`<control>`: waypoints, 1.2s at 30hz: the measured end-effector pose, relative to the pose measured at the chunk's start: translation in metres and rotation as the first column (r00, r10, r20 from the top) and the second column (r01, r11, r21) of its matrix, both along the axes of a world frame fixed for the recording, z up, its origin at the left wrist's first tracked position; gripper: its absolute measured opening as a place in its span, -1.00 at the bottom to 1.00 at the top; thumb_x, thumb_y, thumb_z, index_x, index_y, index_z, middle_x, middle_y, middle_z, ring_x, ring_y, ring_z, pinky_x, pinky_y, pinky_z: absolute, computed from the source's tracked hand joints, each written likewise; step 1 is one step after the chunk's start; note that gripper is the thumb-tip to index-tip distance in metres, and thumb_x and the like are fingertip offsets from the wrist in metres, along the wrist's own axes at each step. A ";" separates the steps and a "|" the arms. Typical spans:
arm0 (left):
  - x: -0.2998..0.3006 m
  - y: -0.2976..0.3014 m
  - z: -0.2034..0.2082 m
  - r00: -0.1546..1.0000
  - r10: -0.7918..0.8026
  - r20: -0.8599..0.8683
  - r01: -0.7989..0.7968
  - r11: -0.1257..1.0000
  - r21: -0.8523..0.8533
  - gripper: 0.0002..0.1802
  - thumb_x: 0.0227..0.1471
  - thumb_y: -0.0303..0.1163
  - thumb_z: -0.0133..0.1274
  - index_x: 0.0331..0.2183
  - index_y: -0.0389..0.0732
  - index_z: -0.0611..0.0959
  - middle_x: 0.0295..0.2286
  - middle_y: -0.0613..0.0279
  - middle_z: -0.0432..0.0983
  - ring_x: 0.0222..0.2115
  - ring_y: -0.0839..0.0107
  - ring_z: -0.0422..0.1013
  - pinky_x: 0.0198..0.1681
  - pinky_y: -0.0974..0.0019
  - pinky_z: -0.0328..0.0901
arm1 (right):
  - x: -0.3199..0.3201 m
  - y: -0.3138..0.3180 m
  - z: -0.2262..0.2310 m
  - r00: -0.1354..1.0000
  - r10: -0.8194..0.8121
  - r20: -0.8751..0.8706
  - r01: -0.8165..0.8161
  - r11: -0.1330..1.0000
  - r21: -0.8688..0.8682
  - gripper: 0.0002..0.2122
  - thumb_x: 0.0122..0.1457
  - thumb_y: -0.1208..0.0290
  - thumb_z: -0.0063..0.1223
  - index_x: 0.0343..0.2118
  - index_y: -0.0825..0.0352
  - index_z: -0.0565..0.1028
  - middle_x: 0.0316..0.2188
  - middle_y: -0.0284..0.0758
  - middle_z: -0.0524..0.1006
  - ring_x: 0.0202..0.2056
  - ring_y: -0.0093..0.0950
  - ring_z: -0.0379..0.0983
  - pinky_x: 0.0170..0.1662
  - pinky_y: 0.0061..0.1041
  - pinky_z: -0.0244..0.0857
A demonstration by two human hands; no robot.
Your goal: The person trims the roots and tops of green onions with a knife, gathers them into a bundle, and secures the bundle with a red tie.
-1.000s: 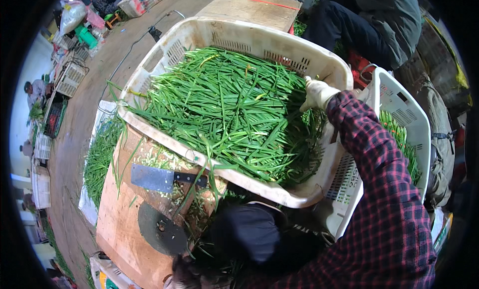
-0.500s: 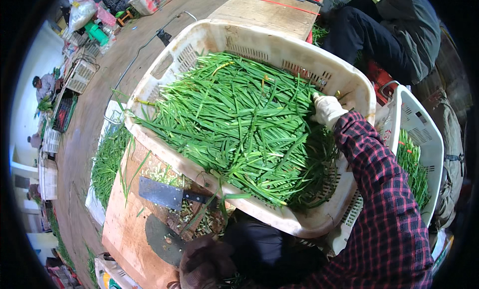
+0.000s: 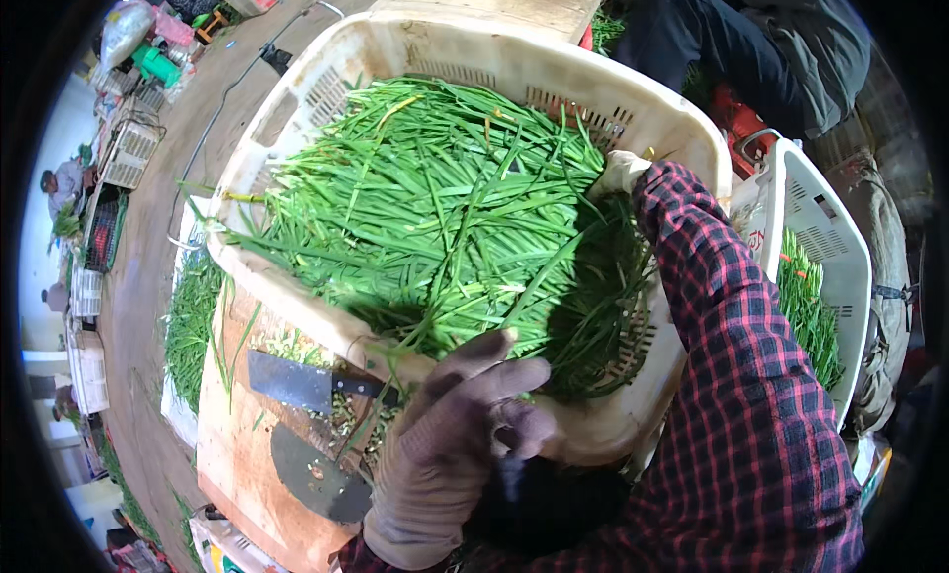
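A large off-white plastic basket (image 3: 682, 108) holds a thick heap of long green chive-like leaves (image 3: 425, 207), with pale cut ends toward the left. My right hand (image 3: 621, 173), in a white glove, reaches inside the basket and presses against the right edge of the heap. Its fingers are mostly hidden by the leaves and the wrist. Over the basket's near rim, my left hand (image 3: 460, 425) is raised in a soiled glove, fingers apart and holding nothing. To its left, a cleaver (image 3: 290, 380) with a black handle lies on a wooden board (image 3: 232, 454) among chopped pale bits.
A second white basket (image 3: 850, 266) with more greens stands at the right. Beyond the large basket is another wooden tabletop (image 3: 474, 1), with a seated person's dark-trousered leg (image 3: 682, 29) beside it. Loose greens (image 3: 193, 316) lie left of the board. A dark round patch (image 3: 316, 474) marks the board.
My left hand has risen from the lower edge toward the basket's near rim, fingers spreading. My right hand stays at the heap's right edge, sunk a little deeper. The whole view has shifted slightly.
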State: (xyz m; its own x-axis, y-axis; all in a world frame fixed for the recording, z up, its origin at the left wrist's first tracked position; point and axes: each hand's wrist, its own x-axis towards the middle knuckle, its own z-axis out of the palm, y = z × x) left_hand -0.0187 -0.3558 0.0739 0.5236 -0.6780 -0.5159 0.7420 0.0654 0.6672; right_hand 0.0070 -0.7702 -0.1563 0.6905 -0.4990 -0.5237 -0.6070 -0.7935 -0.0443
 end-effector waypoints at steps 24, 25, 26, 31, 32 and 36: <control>0.034 -0.192 -0.179 -0.284 -0.883 0.373 0.005 0.388 0.922 -0.33 -0.09 -0.33 -0.02 0.11 -0.25 0.33 -0.02 0.04 0.40 -0.02 0.17 0.35 0.04 0.22 0.24 | 0.019 -0.001 0.027 0.991 -0.078 0.112 0.071 0.995 0.068 -0.79 -0.22 0.30 0.27 -0.56 0.34 0.61 -0.50 -0.22 0.59 -0.46 -0.36 0.53 -0.40 -0.33 0.40; 0.033 -0.193 -0.174 -0.269 -0.897 0.350 0.044 0.352 0.935 -0.32 -0.09 -0.33 0.00 0.12 -0.23 0.33 -0.01 0.05 0.39 -0.01 0.18 0.35 0.05 0.22 0.23 | 0.021 -0.012 0.033 0.991 -0.080 0.103 0.073 0.995 0.074 -0.78 -0.23 0.29 0.28 -0.55 0.34 0.61 -0.49 -0.22 0.59 -0.44 -0.35 0.53 -0.38 -0.33 0.40; 0.033 -0.194 -0.170 -0.255 -0.910 0.326 0.083 0.315 0.945 -0.31 -0.10 -0.33 0.01 0.13 -0.21 0.33 0.00 0.06 0.38 0.00 0.19 0.34 0.06 0.22 0.23 | 0.021 -0.017 0.035 0.994 -0.074 0.085 0.067 0.994 0.082 -0.76 -0.24 0.28 0.29 -0.53 0.34 0.62 -0.47 -0.21 0.59 -0.41 -0.35 0.53 -0.36 -0.33 0.40; 0.047 -0.208 -0.150 -0.065 -0.963 0.261 0.285 0.233 0.930 -0.20 -0.11 -0.18 0.15 0.16 -0.22 0.29 0.12 0.00 0.25 0.14 0.21 0.21 0.18 0.28 0.13 | 0.027 -0.023 0.046 1.000 -0.020 -0.006 0.021 0.990 0.141 -0.66 -0.29 0.22 0.34 -0.43 0.32 0.63 -0.38 -0.19 0.60 -0.31 -0.34 0.54 -0.26 -0.33 0.41; 0.049 -0.206 -0.154 0.152 -0.930 0.336 0.419 0.368 0.830 -0.17 -0.10 -0.14 0.17 0.17 -0.24 0.28 0.13 0.00 0.24 0.15 0.20 0.19 0.20 0.30 0.09 | 0.022 -0.024 0.047 1.000 -0.018 -0.025 0.021 0.988 0.152 -0.64 -0.30 0.21 0.35 -0.41 0.32 0.64 -0.36 -0.19 0.60 -0.29 -0.34 0.54 -0.24 -0.33 0.41; 0.045 -0.191 -0.162 0.964 -0.267 0.018 0.259 0.948 0.185 0.01 -0.06 0.16 0.12 0.19 -0.36 0.18 0.18 -0.10 0.12 0.22 0.05 0.01 0.28 0.15 -0.14 | 0.015 0.017 0.082 0.998 0.032 -0.056 -0.024 0.990 0.141 -0.63 -0.28 0.22 0.32 -0.36 0.33 0.63 -0.34 -0.16 0.61 -0.27 -0.31 0.56 -0.23 -0.33 0.43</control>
